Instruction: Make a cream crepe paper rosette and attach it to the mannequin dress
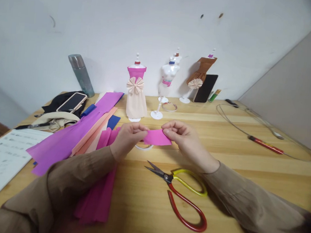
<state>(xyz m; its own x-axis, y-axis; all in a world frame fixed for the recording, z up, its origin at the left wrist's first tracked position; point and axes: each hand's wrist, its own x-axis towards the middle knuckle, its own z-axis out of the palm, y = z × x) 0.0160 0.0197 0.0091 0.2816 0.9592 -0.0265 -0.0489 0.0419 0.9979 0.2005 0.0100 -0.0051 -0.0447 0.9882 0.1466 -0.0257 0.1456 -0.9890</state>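
Between my two hands a small pink piece of crepe paper [157,137] is stretched out above the table. My left hand [128,137] pinches its left end, and my right hand [184,140] pinches its upper right corner. Behind and below the paper, a pale ring [143,147] is partly hidden. Scissors [167,176] with one yellow and one red handle lie slightly open on the table in front of my hands. Under my left forearm runs a long strip of magenta crepe paper [98,194].
Small mannequins stand at the back, one in a pink and cream dress [136,104], one in a brown dress [204,66]. Purple paper [84,125], a phone [72,102] and a flask [80,74] are leftward. A red pen-shaped tool [266,144] with a cable lies right.
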